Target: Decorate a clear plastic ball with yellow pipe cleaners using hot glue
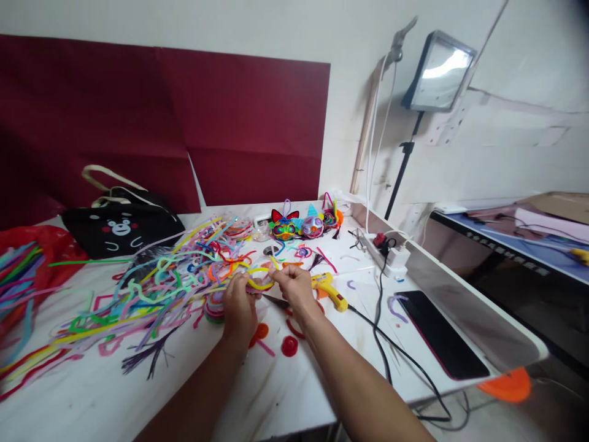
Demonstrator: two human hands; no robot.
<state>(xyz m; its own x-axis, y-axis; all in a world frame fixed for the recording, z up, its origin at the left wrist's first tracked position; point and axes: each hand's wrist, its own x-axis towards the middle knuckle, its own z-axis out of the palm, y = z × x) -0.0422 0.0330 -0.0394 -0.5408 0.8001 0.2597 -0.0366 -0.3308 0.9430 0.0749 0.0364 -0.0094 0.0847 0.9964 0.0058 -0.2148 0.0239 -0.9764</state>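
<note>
Near the middle of the table, my left hand [240, 307] is closed on a bent yellow pipe cleaner [260, 286]. My right hand [296, 288] pinches the same pipe cleaner from the other side, its upper end sticking up above the fingers. A coiled pink, purple and green piece [214, 308] lies right beside my left hand. Under my right hand shows a dark pointed blade [275, 301], its other end hidden. Red coiled discs [289, 346] and an orange one [261, 331] rest on the tabletop just below the hands.
A large heap of coloured pipe cleaners [170, 276] spreads leftward. Finished pipe-cleaner ornaments [284, 228] stand at the back. To the right are a yellow glue gun [338, 298] with a black cord, a phone [444, 334] and a power strip [384, 261]. A black bag [119, 227] sits back left.
</note>
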